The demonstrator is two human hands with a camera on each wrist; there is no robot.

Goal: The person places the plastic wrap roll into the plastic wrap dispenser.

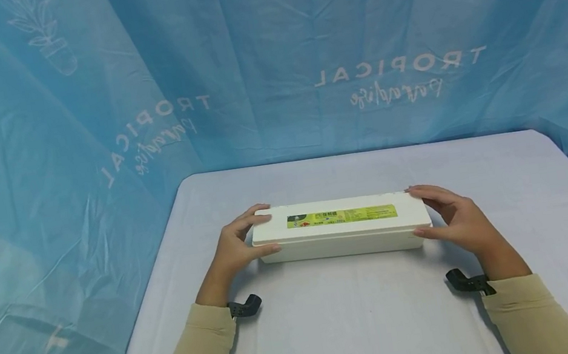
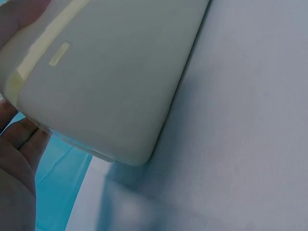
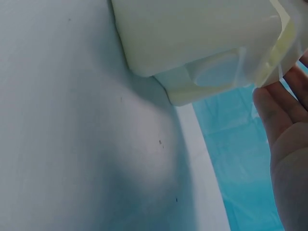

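Now my left hand clasps the left end of the long white box, thumb on its front edge and fingers curled over the back, while between my hands it rests on the table, and my right hand grips the right end likewise.

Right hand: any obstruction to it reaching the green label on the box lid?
Probably not. The right hand already holds the right end of the white box, and the green label lies bare on the lid; the left hand stays at the far end.
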